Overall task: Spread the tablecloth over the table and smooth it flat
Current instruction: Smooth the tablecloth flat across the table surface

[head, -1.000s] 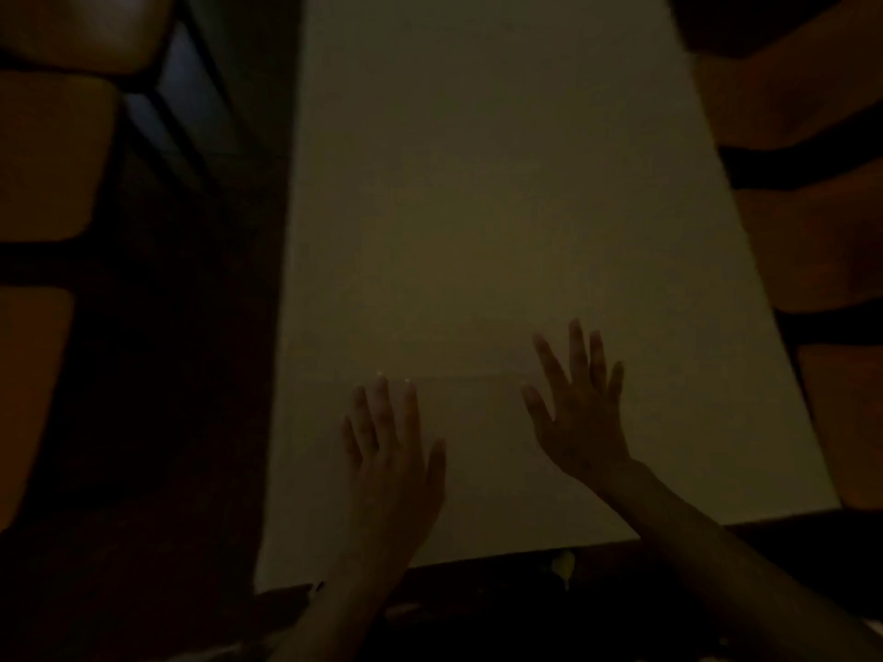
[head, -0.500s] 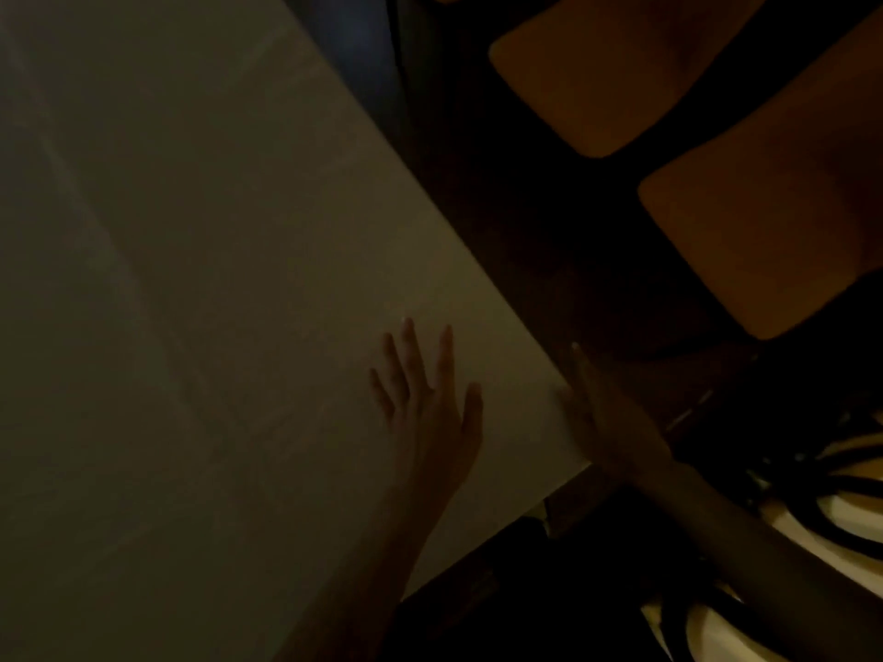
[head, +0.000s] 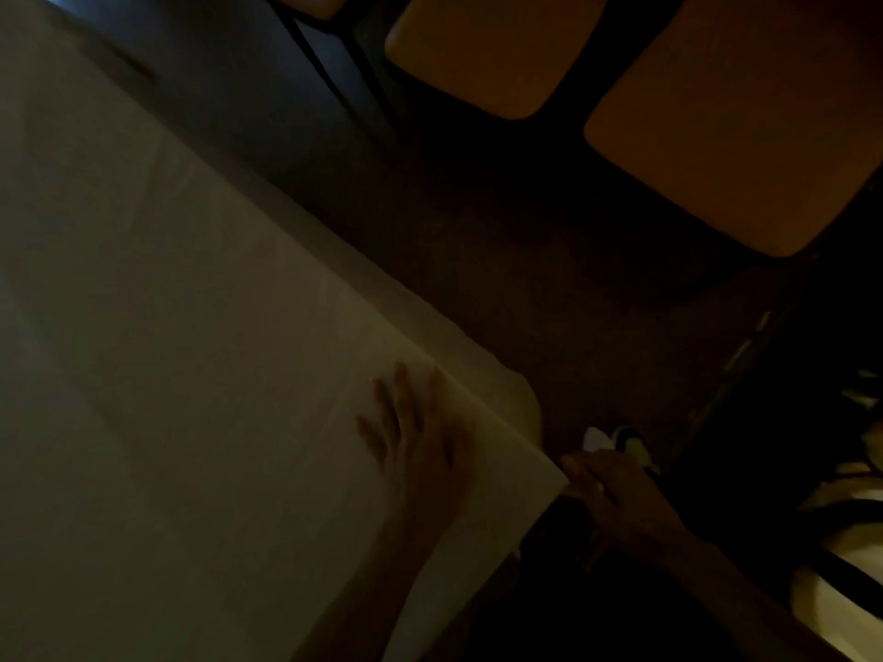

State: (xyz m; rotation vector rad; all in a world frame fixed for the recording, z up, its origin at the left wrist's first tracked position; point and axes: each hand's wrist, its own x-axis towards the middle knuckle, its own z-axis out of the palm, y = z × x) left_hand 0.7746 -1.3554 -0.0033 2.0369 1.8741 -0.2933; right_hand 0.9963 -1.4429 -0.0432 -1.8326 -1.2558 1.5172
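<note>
two bare hands in my feed, and it's very dim. nearest me, my right hand (head: 616, 499) is off the table corner, at the hanging edge of the pale, cream-coloured fabric tablecloth (head: 167, 327). its fingers reach to the cloth's corner edge, but the picture is too dark for me to tell whether they pinch the fabric or just touch it. the forearm runs down to the lower right.

a little further in, my left hand (head: 415, 432) lies flat on top of the tablecloth, palm down, fingers straight and slightly spread, holding nothing, just pressing on the fabric. it sits close to the right-hand edge of the table, near the corner.

the tablecloth covers the table across the whole left side of the view, running diagonally from the lower middle up to the top left. faint crease lines cross it, and a strip of it folds down over the table's long edge beside my left hand.

just past my right hand, a small white and dark thing lies on the dark reddish-brown floor (head: 549, 289); i can't tell what it is.

further out, two orange chair seats with rounded corners (head: 736, 121) stand on the floor at the upper right, well apart from the table, on dark frames.

at the far right edge, something pale with dark stripes (head: 841, 590) shows, too cut off to identify.
</note>
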